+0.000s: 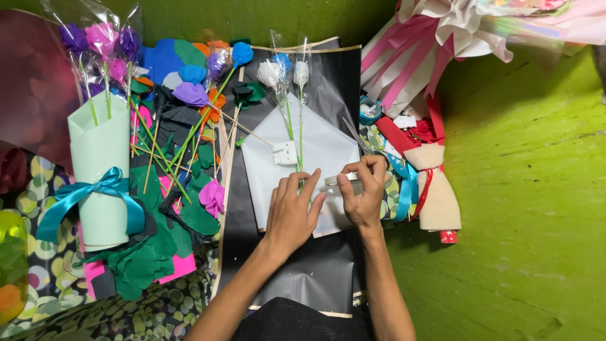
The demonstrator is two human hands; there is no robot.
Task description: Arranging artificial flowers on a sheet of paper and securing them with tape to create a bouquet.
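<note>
Tape roll [344, 184] between right-hand fingers [346, 187]

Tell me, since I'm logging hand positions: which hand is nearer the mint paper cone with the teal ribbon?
Left. The left hand rests on the white sheet, right of the mint paper cone; the right hand is farther right.

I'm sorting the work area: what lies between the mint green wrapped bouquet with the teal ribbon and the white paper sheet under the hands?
In the head view, between the mint bouquet and the white sheet lies a heap of loose paper flowers on sticks, plus a strip of the black sheet.
</note>
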